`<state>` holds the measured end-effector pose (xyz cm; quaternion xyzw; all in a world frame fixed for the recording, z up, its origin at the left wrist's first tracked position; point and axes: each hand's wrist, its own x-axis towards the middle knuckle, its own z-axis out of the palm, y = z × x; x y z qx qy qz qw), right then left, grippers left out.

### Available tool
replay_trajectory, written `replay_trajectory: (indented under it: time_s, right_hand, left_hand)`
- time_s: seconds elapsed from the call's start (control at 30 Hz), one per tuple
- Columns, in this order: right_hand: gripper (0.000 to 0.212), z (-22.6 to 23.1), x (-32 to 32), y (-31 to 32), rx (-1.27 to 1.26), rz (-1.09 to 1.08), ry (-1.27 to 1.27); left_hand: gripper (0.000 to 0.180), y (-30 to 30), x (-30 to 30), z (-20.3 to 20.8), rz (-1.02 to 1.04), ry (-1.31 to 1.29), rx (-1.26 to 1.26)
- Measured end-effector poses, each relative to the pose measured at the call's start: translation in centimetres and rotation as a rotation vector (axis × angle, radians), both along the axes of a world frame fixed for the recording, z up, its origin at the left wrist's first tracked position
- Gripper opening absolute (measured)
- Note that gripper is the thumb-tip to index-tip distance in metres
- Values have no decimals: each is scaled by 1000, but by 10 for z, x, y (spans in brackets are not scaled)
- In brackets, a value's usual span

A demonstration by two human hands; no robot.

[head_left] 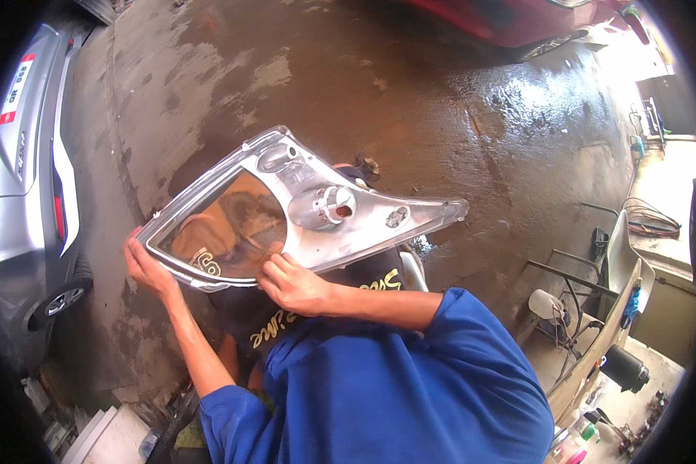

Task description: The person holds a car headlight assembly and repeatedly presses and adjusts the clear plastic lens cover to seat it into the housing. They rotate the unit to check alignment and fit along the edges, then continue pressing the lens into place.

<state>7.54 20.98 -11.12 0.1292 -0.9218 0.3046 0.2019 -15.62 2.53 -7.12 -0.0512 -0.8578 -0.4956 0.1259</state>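
Observation:
A large car headlight housing [371, 213], silver inside with a clear outer rim, is held tilted over my lap. Its pointed end reaches to the right. On its left part is a wide amber-tinted window [236, 213], through which dark cloth with pale lettering shows. A round socket [331, 209] stands out near the middle. My left hand [148, 264] grips the lower left corner, with the thumb along the rim. My right hand [292, 284] is closed at the lower edge of the window, fingers curled against the rim; its fingertips are partly hidden.
A silver car [23, 201] stands at the left and a red car [503, 23] at the far side. The concrete floor [379, 93] is wet. At right are a metal frame [572, 290], a white container [545, 304], coiled cable [651, 220] and a cluttered bench with a black cylinder [625, 368].

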Motion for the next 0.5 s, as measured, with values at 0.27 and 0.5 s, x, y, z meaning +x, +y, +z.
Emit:
replay_trajectory:
  time_s: [0.27,0.5]
  right_hand:
    - [33,0,0,-1,-50,-1,-13]
    - [34,6,1,2,-45,-11,-37]
  left_hand:
    - [41,-2,-4,-5,-26,17,3]
    - [39,0,-3,-4,-3,23,-21]
